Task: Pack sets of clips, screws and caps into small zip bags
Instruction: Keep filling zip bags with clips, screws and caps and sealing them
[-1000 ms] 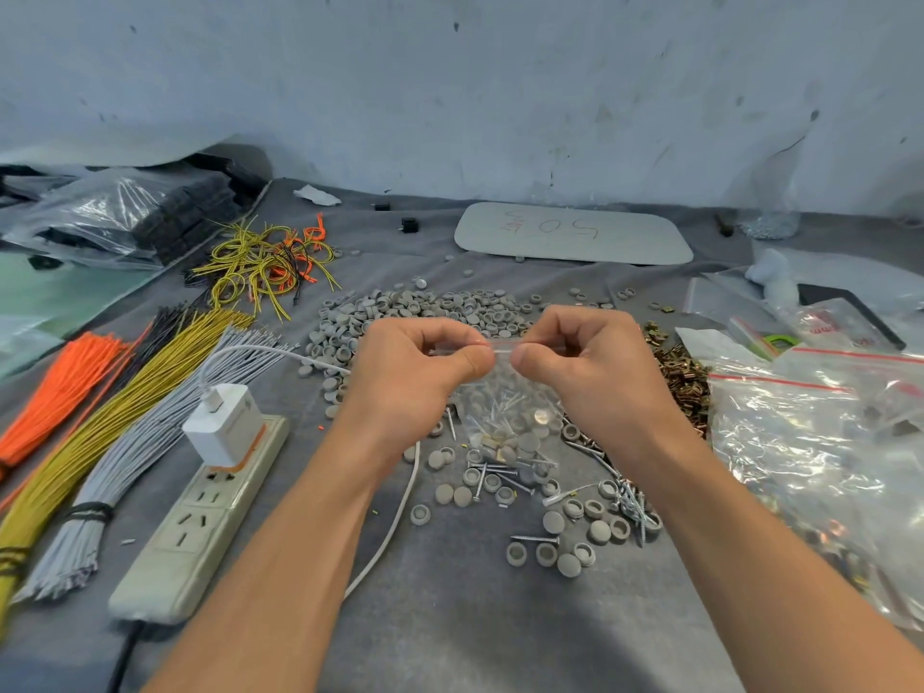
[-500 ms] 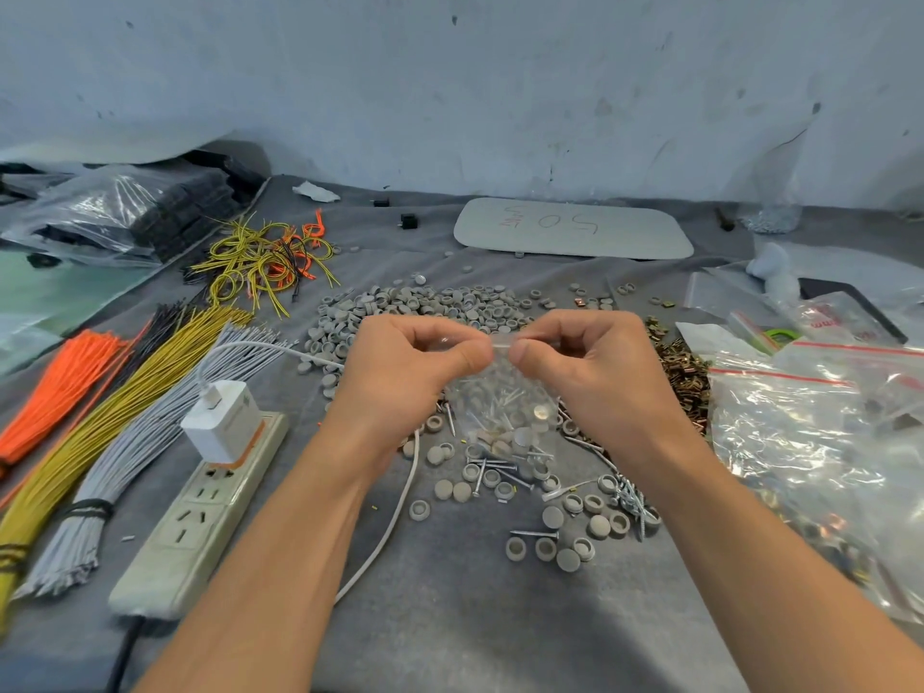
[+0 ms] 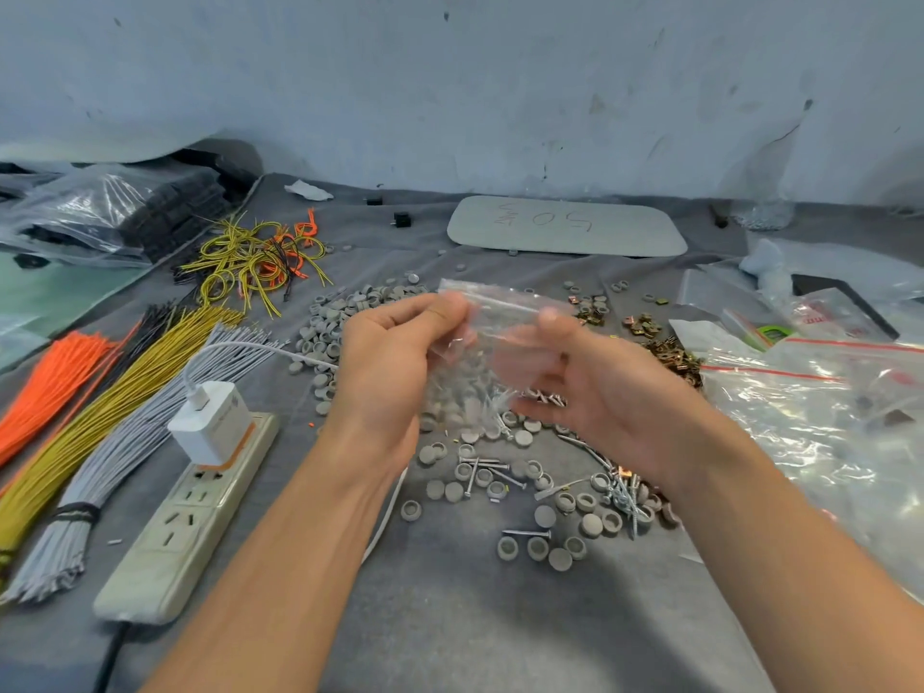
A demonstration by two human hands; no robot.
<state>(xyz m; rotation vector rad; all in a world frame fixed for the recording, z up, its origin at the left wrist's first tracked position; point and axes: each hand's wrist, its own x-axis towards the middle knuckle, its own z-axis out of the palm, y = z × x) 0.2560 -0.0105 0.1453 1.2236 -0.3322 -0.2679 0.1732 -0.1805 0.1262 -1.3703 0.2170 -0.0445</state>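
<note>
left hand (image 3: 395, 362): pinches the bag's left side, fingers curled narrow around the film.
bag (image 3: 492, 337): held above the table (image 3: 450, 617) between both hands, zip edge far, running left to right, contents hanging near.
right hand (image 3: 595, 387): half open behind the bag's right side; contact blurred, cannot tell.
</note>
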